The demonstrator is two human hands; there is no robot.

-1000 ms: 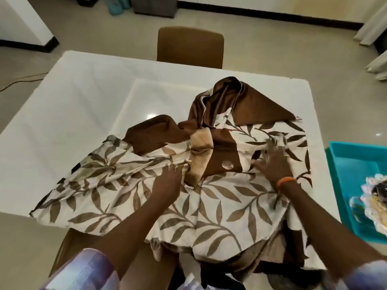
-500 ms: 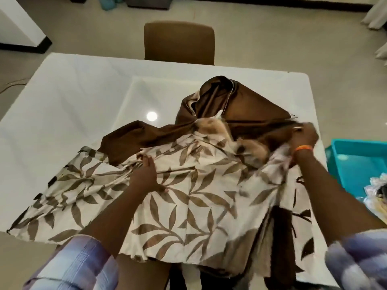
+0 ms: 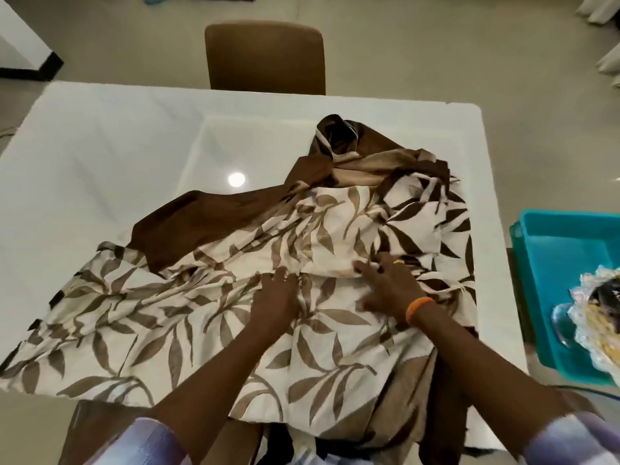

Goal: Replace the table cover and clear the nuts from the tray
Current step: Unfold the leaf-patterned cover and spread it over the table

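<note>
Table (image 3: 100, 156) white, glossy; tiled floor (image 3: 419, 52); both hands' fingers (image 3: 364, 265) spread, pressing cover (image 3: 201, 313).

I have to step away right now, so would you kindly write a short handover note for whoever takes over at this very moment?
Left hand: on the leaf-print table cover, fingers bent into a fold; whether it grips is unclear.
Right hand: blurred, fingers spread on the cover beside the left.
Cover: bunched on the near right part of the white table, near edge hanging off; brown side shows at the far folds.
Teal tray: off the table's right edge, contents still inside; nuts cannot be made out.
Done: cover is on the table.
Left: spread it flat, clear the tray.
</note>
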